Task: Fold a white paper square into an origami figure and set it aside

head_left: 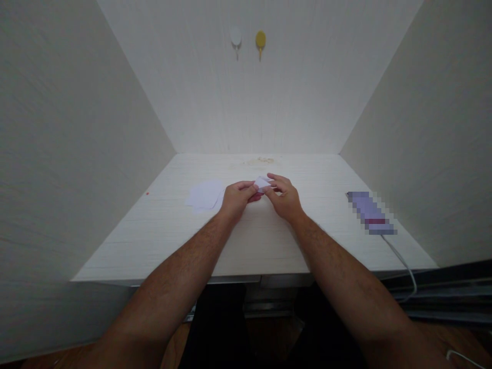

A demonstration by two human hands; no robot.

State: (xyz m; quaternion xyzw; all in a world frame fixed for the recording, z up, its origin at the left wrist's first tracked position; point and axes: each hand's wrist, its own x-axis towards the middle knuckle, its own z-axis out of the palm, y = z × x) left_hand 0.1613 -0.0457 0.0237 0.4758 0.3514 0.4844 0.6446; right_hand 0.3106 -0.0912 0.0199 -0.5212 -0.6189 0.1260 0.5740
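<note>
Between my two hands, a little above the white desk, is a small folded piece of white paper (262, 184). My left hand (239, 197) pinches its left side, with the thumb on top and fingers underneath. On the right side, my right hand (284, 196) grips it between thumb and fingers. Part of the paper is hidden by the fingertips. Just left of my left hand, several loose sheets of white paper (205, 195) lie overlapping on the desk.
The white desk (154, 241) is enclosed by a back wall and two side panels. On the right lies a blurred-out flat device (369, 211) with a white cable (402, 259) hanging over the front edge. A white hook (236, 37) and a yellow hook (260, 39) are on the back wall.
</note>
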